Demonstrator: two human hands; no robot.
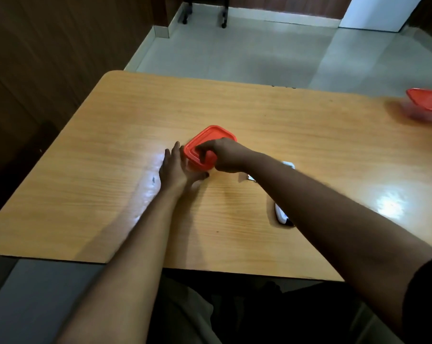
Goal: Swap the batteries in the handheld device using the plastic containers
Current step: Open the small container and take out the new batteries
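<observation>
A person seated at a wooden table (259, 115) works on a small plastic container with a red lid (211, 142), which sits near the table's centre. The right hand (226, 155) reaches in from five o'clock and curls over the near edge of the lid, fingers gripping its rim. The left hand (176, 168), at nine o'clock from the container, lies with fingers extended and close together, its palm side pressed against the container's left wall and its thumb tucked under the near corner. A white handheld device (282, 216) lies on the table at four o'clock from the container, largely hidden beneath the right forearm; another white piece (288, 165) shows just past the arm's far side, and whether the two are joined cannot be told. A second red-lidded container (427, 103), blurred, stands at the table's far right edge, at two o'clock and well apart from the first. Pale floor tiles (259, 50) stretch beyond the table.
</observation>
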